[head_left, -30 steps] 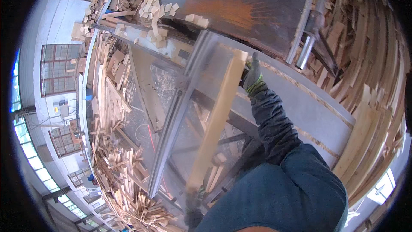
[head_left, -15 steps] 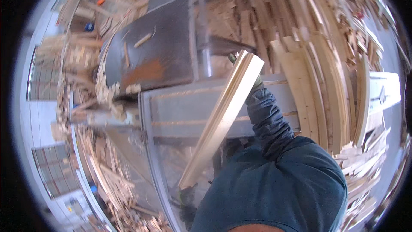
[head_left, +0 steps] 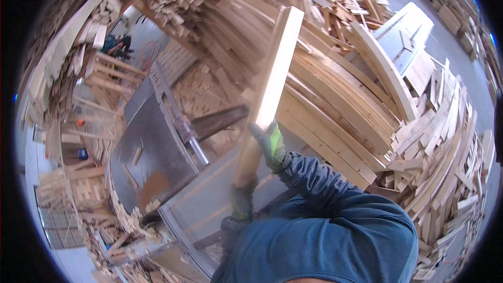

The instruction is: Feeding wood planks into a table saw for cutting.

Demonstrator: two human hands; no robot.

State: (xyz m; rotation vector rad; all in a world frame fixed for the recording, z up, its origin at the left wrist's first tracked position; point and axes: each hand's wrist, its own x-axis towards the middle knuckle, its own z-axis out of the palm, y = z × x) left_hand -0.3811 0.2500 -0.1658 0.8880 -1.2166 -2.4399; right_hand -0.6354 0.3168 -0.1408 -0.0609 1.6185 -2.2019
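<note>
Grey-green gloved right hand [head_left: 272,147] slid down long squared pale-wood beam [head_left: 277,71], gripping it | dark-gloved left hand [head_left: 243,199] at its bottom, blurry, can't tell grip tbh | beam slants before stacked tan planks [head_left: 340,97]

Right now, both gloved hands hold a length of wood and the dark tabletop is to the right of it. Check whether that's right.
Wrong side: the head view shows the dark tabletop to the left of the length of wood. The left hand and right hand, both gloved, do hold it.
</note>
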